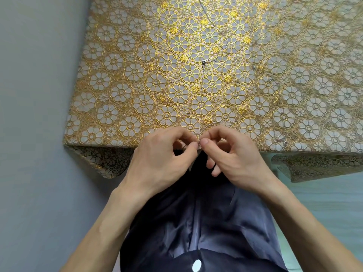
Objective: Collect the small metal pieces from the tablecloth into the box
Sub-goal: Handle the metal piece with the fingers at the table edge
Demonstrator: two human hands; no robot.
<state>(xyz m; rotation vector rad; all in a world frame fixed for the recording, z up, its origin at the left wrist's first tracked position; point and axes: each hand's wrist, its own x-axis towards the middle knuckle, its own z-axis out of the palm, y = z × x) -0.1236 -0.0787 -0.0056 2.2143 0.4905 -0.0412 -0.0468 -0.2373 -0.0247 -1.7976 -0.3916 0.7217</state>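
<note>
Left hand, right hand both pinch one small metal piece between fingertips, at tablecloth near edge. Other metal pieces scattered beyond hands — apparently uncollected. Box not in view.

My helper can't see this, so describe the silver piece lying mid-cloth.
Find the gold floral lace tablecloth. Near its centre lies a small silver metal clasp with a short chain. Unlike the fainter chain bits to its right, it shows a bright round loop.
</note>
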